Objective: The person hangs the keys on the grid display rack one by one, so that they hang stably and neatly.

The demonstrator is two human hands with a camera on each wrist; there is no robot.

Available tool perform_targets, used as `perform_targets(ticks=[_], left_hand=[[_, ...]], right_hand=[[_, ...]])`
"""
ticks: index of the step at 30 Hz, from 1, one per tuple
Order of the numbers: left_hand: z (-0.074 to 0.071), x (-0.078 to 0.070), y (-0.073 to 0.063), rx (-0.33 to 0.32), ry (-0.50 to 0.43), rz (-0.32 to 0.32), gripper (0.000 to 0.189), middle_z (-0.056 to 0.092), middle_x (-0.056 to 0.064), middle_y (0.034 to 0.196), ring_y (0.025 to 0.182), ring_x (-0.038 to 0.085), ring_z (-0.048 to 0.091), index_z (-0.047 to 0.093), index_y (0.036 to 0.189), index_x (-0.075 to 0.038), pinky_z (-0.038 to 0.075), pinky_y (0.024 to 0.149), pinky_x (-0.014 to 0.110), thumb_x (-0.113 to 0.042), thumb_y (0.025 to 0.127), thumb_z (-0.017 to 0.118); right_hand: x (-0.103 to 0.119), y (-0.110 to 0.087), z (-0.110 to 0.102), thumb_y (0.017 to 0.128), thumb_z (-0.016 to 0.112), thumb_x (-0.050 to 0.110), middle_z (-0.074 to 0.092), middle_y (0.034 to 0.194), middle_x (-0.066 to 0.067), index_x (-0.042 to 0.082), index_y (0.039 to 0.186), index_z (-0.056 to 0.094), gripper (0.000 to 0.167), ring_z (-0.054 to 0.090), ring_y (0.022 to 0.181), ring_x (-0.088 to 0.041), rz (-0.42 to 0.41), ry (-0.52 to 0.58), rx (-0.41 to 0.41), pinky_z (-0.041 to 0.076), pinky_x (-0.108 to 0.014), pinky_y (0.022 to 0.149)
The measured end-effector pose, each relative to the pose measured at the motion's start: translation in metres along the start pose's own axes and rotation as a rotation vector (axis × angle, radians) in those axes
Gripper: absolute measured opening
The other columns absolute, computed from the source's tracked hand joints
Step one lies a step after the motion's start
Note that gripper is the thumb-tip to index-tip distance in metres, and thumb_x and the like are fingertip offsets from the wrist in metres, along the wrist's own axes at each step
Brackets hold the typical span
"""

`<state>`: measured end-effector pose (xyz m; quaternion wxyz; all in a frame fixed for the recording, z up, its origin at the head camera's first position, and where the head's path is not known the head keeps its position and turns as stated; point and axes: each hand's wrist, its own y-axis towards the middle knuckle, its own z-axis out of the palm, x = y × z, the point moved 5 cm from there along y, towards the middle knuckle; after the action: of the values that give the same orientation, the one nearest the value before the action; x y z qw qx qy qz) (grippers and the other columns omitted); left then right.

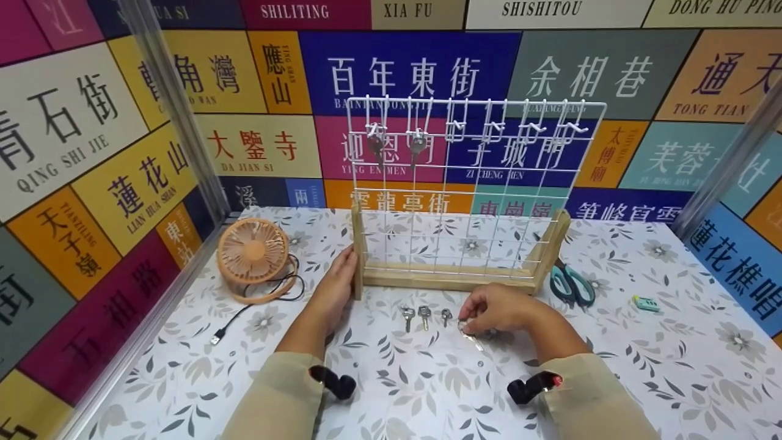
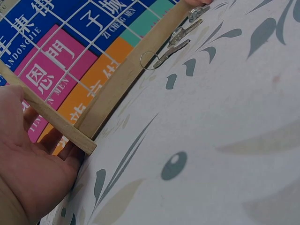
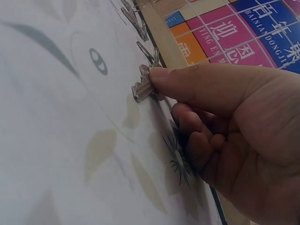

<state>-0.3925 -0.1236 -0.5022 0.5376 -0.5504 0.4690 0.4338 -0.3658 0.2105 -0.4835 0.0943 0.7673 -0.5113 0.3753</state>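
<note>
A white wire grid rack (image 1: 464, 165) with a row of hooks stands upright in a wooden base. My left hand (image 1: 338, 281) grips its left wooden post (image 1: 358, 253); the left wrist view shows fingers behind that post (image 2: 61, 126). Low over the tabletop, my right hand (image 1: 504, 308) pinches a silver key (image 3: 142, 89) between thumb and forefinger, a ring beside it. Left of this hand lie three more keys on the cloth: a left one (image 1: 408, 318), a middle one (image 1: 424, 318) and a smaller one (image 1: 446, 316). Two keys (image 1: 376, 143) (image 1: 418, 143) hang from the leftmost hooks.
An orange fan (image 1: 253, 250) with a black cable stands left of the rack. Teal-handled scissors (image 1: 572, 284) lie by the right post, and a small green-and-white item (image 1: 646, 304) lies farther right. Sign-patterned panels (image 1: 415, 67) enclose the floral tabletop (image 1: 427, 391).
</note>
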Motion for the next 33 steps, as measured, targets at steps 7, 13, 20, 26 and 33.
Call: perform_targets(ticks=[7, 13, 20, 26, 33], left_hand=[[0.0, 0.0, 0.001, -0.003, 0.007, 0.011, 0.062, 0.03, -0.003, 0.178, 0.167, 0.028, 0.021, 0.036, 0.163, -0.051, 0.012, 0.137, 0.056, -0.072, 0.105, 0.046], [-0.001, -0.001, -0.001, -0.01, 0.026, 0.024, 0.062, 0.031, -0.003, 0.177, 0.167, 0.028, 0.021, 0.038, 0.162, -0.051, 0.012, 0.137, 0.056, -0.072, 0.105, 0.046], [-0.001, -0.001, -0.001, -0.004, 0.014, 0.012, 0.061, 0.031, -0.004, 0.177, 0.167, 0.027, 0.021, 0.038, 0.161, -0.052, 0.011, 0.138, 0.055, -0.073, 0.104, 0.047], [0.0, -0.001, 0.001, -0.001, 0.008, -0.002, 0.061, 0.029, -0.005, 0.178, 0.168, 0.027, 0.019, 0.037, 0.162, -0.053, 0.01, 0.138, 0.056, -0.073, 0.104, 0.046], [0.0, -0.001, 0.0, -0.003, 0.01, 0.004, 0.061, 0.03, -0.005, 0.178, 0.168, 0.027, 0.02, 0.038, 0.161, -0.053, 0.011, 0.138, 0.056, -0.073, 0.104, 0.046]], right_hand=[[0.001, -0.002, 0.001, 0.09, 0.087, 0.024, 0.071, 0.078, 0.002, 0.013, 0.094, 0.077, 0.015, 0.061, 0.067, -0.012, -0.04, 0.042, 0.007, 0.05, -0.025, 0.059], [0.002, -0.005, -0.003, 0.091, 0.086, 0.029, 0.072, 0.076, 0.003, 0.016, 0.091, 0.08, 0.015, 0.063, 0.066, -0.014, -0.022, 0.049, 0.022, 0.053, -0.027, 0.059], [0.002, -0.007, -0.014, 0.091, 0.086, 0.035, 0.077, 0.084, -0.002, 0.014, 0.096, 0.082, 0.022, 0.069, 0.072, -0.017, 0.012, 0.125, -0.016, 0.059, -0.033, 0.068], [0.008, -0.012, -0.025, 0.093, 0.085, 0.035, 0.076, 0.087, 0.0, 0.013, 0.102, 0.082, 0.024, 0.068, 0.079, -0.017, 0.023, 0.222, -0.099, 0.061, -0.037, 0.076], [0.034, -0.019, -0.04, 0.097, 0.082, 0.031, 0.075, 0.089, 0.001, 0.006, 0.11, 0.078, 0.028, 0.069, 0.079, -0.015, -0.048, 0.478, -0.213, 0.064, -0.033, 0.08]])
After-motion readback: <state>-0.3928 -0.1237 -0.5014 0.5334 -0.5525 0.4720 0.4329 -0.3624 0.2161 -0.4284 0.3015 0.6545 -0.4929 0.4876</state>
